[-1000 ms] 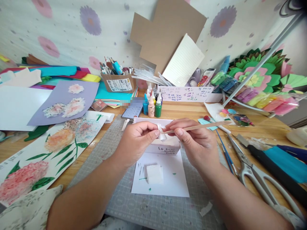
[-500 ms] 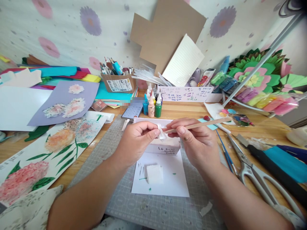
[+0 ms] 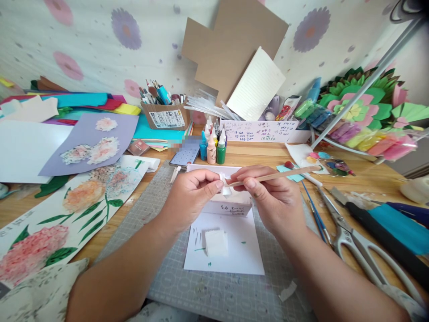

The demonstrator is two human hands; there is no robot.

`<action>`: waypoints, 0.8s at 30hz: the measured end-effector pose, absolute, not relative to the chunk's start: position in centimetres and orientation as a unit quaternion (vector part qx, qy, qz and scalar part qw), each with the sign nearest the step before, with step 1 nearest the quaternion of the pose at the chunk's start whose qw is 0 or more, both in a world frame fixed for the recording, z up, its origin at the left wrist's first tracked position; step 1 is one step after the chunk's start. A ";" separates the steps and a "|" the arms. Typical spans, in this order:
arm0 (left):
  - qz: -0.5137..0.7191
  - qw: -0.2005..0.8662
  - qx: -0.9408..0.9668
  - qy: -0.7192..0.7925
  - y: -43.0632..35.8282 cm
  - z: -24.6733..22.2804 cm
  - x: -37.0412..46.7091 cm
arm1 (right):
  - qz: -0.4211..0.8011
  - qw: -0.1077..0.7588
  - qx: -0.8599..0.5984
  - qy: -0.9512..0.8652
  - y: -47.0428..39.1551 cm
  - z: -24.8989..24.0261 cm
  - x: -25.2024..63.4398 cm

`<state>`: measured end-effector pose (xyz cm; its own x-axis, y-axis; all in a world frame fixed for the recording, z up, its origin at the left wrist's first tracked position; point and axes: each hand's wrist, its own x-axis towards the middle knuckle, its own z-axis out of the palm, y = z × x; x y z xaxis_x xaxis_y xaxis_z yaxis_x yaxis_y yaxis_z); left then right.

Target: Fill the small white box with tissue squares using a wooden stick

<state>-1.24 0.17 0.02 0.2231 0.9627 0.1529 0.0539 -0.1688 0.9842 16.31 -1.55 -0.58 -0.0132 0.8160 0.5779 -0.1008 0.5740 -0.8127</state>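
Observation:
Between its thumb and fingers my left hand [image 3: 192,192] pinches a small piece of white tissue paper [image 3: 226,190], wrapped at the tip of a wooden stick [image 3: 284,173]. My right hand [image 3: 276,197] grips the stick, whose free end points out to the right. Both hands hover over an open white cardboard box [image 3: 231,208] with handwriting on its front. Below them a small stack of white tissue squares [image 3: 216,243] lies on a white sheet [image 3: 234,261] with green and grey marks. Under the sheet is a grey cutting mat [image 3: 181,290].
Scissors [image 3: 345,232], paintbrushes [image 3: 317,213] and a black-handled tool [image 3: 365,223] lie to the right. Paint bottles [image 3: 220,150] and a phone [image 3: 185,152] stand or lie behind the box. A flower picture [image 3: 97,201] and a purple sheet [image 3: 83,134] are at left.
The stick has turned very slightly in my right hand, and the tissue at its tip has shifted a little. Both hands stay in almost the same place.

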 end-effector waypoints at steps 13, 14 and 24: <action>0.470 0.507 0.596 0.407 0.3 0.0 -1.1 | 0.408 0.651 -0.278 -0.577 -1.4 -1.0 16.3; 0.470 0.505 0.598 0.407 0.3 0.0 -1.1 | 0.410 0.652 -0.277 -0.575 -1.4 -1.0 16.3; 0.458 0.461 0.620 0.441 0.1 0.5 -1.0 | 0.427 0.649 -0.264 -0.572 -1.4 -1.0 16.3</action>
<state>-1.03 0.07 0.53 0.1921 0.9681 0.1612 0.1246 -0.1870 0.9744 16.30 -1.36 -1.00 -0.0197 0.8560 0.5166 -0.2528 0.4957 -0.8309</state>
